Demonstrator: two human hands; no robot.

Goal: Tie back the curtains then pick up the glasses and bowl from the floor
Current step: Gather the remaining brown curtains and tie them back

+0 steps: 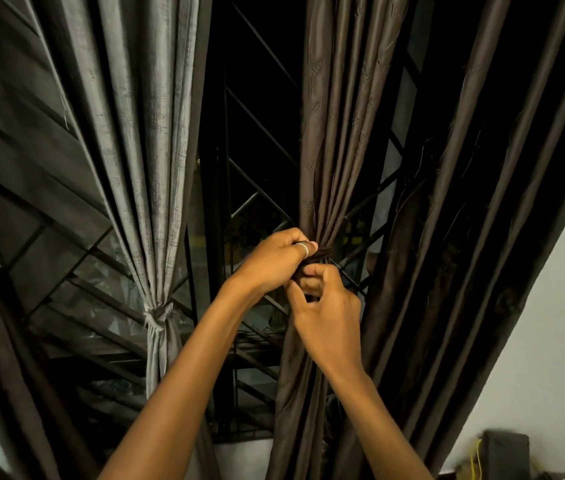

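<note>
The brown curtain (322, 150) is hung upright at the middle of the view, its long folds run from top to bottom and gathered to a narrow waist in front of the window grille (257, 202). That waist is clenched by the left hand (274, 261), fingers curled round it where a dark tie (322, 253) is wrapped. Just below, the tie is pinched by the curled fingers of the right hand (326, 317). To the left, the grey curtain (146, 168) is hung upright, bound low by a grey band (156, 315). What the dark box (506, 452) at lower right holds cannot be told.
</note>
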